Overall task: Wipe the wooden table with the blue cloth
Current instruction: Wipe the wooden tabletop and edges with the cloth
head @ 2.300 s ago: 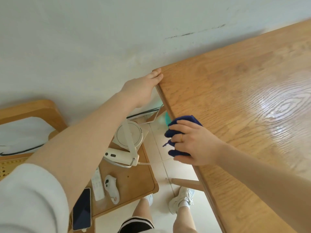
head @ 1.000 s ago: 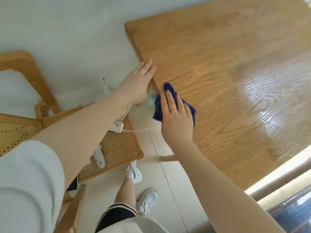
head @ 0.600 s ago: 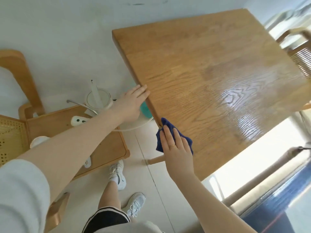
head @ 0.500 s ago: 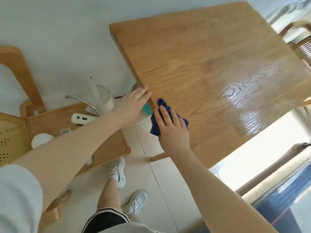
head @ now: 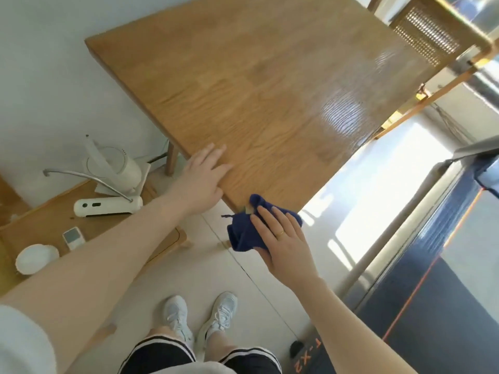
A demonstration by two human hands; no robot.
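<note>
The wooden table (head: 270,90) looks glossy and grained; the blue cloth (head: 244,233) soft, matt.

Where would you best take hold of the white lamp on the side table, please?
Grip the lamp by its long white base bar, coming from above with fingers across its narrow width. It lies flat and exposed on the side table, whereas the thin metal arm curves and would likely twist in a grip.

Pale tiled floor (head: 151,271), white wall (head: 40,63), sunlit patches.
</note>
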